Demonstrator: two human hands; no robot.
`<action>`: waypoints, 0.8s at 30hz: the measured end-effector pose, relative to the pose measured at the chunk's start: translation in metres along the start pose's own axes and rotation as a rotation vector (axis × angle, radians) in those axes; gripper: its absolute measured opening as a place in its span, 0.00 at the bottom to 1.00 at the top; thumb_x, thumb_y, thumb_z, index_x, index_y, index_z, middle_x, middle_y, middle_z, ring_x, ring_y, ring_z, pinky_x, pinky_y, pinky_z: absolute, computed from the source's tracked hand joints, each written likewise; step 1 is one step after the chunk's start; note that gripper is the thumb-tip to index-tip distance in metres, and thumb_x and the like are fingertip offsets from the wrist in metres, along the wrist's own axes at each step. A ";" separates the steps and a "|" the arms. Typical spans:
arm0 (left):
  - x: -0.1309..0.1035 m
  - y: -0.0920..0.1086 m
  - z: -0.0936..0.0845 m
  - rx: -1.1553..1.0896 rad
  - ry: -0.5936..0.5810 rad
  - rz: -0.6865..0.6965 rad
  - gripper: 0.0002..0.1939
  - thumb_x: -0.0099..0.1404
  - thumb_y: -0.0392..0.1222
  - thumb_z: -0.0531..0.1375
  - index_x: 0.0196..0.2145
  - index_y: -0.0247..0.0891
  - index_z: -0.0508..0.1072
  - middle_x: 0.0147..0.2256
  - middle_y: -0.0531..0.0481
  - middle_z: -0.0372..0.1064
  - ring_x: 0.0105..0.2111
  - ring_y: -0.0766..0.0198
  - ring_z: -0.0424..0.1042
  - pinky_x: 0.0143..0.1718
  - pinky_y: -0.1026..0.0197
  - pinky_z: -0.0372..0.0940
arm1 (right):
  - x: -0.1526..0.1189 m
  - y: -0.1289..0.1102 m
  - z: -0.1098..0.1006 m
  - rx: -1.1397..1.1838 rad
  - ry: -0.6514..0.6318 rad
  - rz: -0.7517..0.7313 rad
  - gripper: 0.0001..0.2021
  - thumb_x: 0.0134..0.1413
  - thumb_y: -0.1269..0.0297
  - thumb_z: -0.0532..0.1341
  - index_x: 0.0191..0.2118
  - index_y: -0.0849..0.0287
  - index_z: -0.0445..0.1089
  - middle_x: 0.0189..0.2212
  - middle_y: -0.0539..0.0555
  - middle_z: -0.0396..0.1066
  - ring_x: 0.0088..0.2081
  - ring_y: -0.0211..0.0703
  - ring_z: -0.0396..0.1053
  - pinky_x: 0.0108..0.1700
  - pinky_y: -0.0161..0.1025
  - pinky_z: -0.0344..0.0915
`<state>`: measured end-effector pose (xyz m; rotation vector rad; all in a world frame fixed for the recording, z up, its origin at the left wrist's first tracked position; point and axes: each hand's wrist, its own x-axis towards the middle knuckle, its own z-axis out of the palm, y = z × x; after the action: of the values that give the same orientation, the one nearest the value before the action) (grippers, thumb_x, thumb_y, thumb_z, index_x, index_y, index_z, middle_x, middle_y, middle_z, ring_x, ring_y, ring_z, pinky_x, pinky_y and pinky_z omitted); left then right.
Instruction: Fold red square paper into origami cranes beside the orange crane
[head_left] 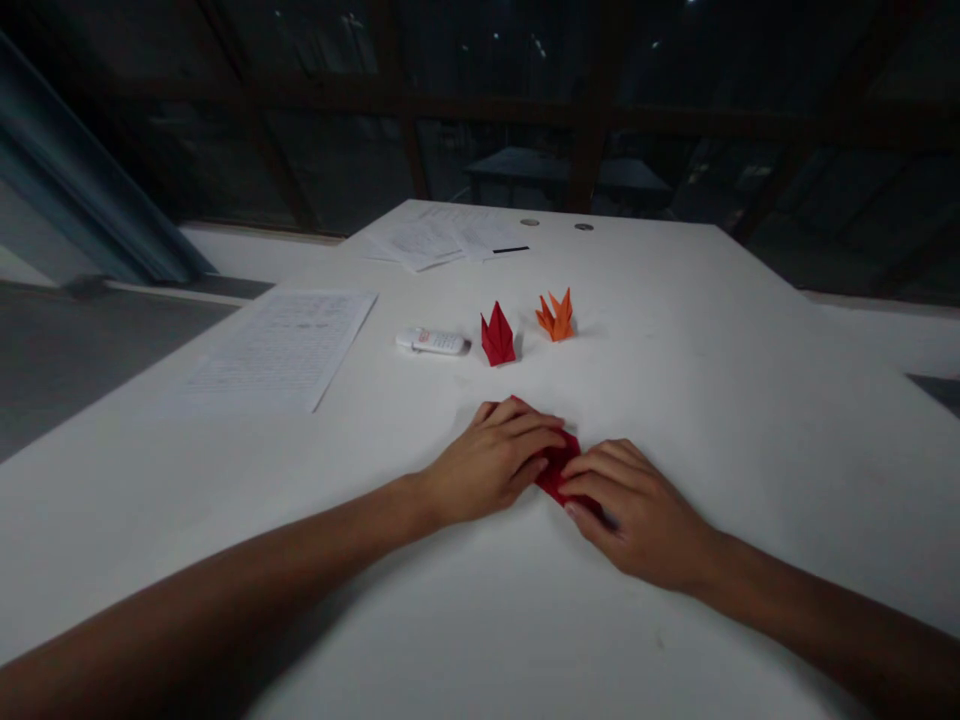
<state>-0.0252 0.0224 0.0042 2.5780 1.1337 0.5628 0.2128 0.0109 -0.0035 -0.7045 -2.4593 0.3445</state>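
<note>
A folded piece of red paper (556, 466) lies on the white table in front of me, largely covered by my hands. Over its left part rests my left hand (491, 458), with curved fingers pressing the paper down and the thumb close to the index finger. My right hand (634, 510) grips the lower right part of the paper between thumb and fingers. Beyond them stands a red origami piece (498, 336) with pointed tips. To its right is an orange origami piece (556, 316) with several upright points.
A white handset-like remote (432, 342) lies left of the red origami. Printed sheets (277, 345) are at the left, with more papers (435, 238) at the far end beside a black strip (511, 249). Two round discs (529, 222) sit near the table's (750, 400) far edge, before dark windows.
</note>
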 end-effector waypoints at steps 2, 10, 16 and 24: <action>0.000 0.000 0.001 0.014 0.049 -0.079 0.23 0.70 0.40 0.59 0.61 0.44 0.65 0.60 0.44 0.69 0.58 0.48 0.62 0.57 0.44 0.56 | -0.001 0.000 -0.001 0.023 -0.007 -0.061 0.05 0.63 0.71 0.62 0.41 0.57 0.75 0.41 0.55 0.78 0.42 0.47 0.72 0.50 0.51 0.67; 0.001 -0.001 -0.002 -0.048 0.011 -0.091 0.26 0.68 0.40 0.61 0.62 0.46 0.63 0.55 0.45 0.71 0.56 0.48 0.64 0.56 0.44 0.56 | -0.004 0.001 0.000 0.036 -0.077 -0.143 0.07 0.65 0.68 0.61 0.46 0.57 0.75 0.44 0.56 0.78 0.45 0.48 0.72 0.50 0.51 0.67; 0.001 -0.007 0.000 -0.232 0.043 -0.101 0.28 0.65 0.37 0.65 0.61 0.47 0.63 0.52 0.48 0.69 0.49 0.57 0.70 0.56 0.48 0.61 | -0.002 0.001 0.000 0.029 -0.100 -0.153 0.07 0.65 0.67 0.62 0.46 0.58 0.75 0.44 0.56 0.77 0.46 0.48 0.72 0.50 0.50 0.67; 0.006 -0.008 0.000 -0.529 0.019 -0.235 0.34 0.60 0.34 0.66 0.62 0.44 0.60 0.40 0.53 0.73 0.32 0.66 0.71 0.36 0.62 0.68 | -0.002 0.002 0.000 0.046 -0.084 -0.147 0.09 0.64 0.66 0.64 0.49 0.59 0.74 0.47 0.57 0.76 0.48 0.48 0.72 0.52 0.49 0.70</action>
<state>-0.0270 0.0321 0.0027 1.9673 1.0952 0.7178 0.2154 0.0109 -0.0050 -0.4963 -2.5561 0.3790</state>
